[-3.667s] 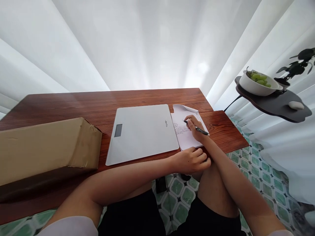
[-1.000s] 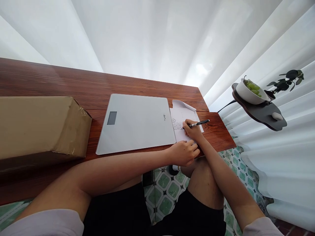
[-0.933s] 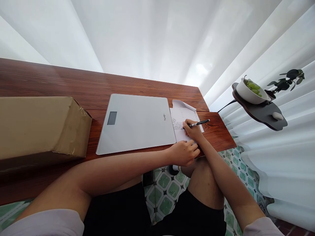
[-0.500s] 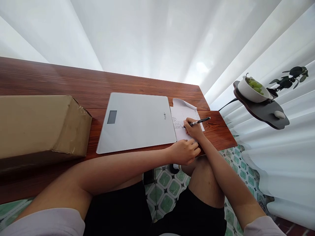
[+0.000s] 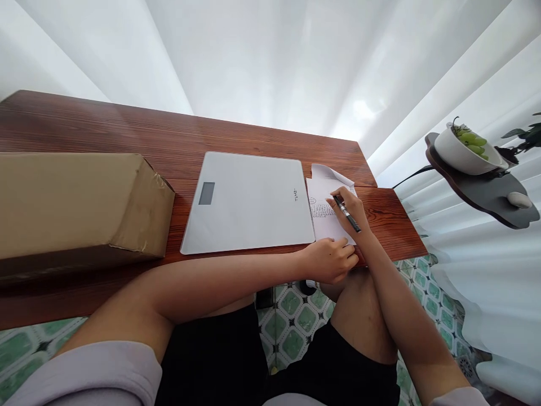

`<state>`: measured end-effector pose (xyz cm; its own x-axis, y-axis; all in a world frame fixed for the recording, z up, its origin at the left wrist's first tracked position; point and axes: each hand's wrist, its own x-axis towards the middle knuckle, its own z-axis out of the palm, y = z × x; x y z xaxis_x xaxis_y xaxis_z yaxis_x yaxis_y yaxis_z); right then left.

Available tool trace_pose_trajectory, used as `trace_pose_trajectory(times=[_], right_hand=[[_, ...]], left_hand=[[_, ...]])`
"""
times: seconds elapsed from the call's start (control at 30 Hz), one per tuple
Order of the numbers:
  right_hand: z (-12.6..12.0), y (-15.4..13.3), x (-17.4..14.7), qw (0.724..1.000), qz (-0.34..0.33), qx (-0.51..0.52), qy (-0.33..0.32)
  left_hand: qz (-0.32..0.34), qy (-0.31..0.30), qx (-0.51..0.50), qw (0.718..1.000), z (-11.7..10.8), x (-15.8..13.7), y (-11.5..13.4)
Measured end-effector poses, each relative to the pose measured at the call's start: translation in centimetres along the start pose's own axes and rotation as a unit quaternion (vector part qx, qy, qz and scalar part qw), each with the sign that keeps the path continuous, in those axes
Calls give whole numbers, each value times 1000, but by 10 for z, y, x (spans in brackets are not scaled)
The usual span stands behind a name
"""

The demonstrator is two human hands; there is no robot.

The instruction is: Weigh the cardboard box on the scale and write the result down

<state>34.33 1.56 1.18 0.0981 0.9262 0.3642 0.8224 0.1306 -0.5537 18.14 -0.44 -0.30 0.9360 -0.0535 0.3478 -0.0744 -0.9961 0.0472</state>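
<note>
at the far left a brown box [image 5: 80,206] lies on the tabletop [image 5: 127,135], its near end creased and taped. just right of it, a little apart, sits a flat grey scale [image 5: 249,203] with a small dark display near its left edge and a small logo near its right edge. your left hand [image 5: 333,260] comes next: it rests at the near edge of the tabletop with its fingers curled in, pressing on the near end of the paper [image 5: 327,208]; its grip is narrow and holds nothing you can pick out. the paper lies flat just beside the scale's right edge, its far corner folded up, with rows of small writing across the middle, too small to read. your right hand [image 5: 353,211] lies on the paper with its grip closed around a black pen [image 5: 346,213], the tip down on the sheet beside the writing and the barrel slanting back toward you. further right, well apart from the tabletop, a dark shelf [image 5: 486,192] carries a white bowl [image 5: 462,158] of green grapes [image 5: 470,140] and a small pale thing [image 5: 519,199].
</note>
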Motion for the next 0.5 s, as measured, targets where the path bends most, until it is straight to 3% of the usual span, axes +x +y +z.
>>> trace_pose_trajectory(times=[0.5], right_hand=[[22, 30, 10, 991, -9, -129, 16]], left_hand=[[35, -21, 51, 998, -4, -1, 2]])
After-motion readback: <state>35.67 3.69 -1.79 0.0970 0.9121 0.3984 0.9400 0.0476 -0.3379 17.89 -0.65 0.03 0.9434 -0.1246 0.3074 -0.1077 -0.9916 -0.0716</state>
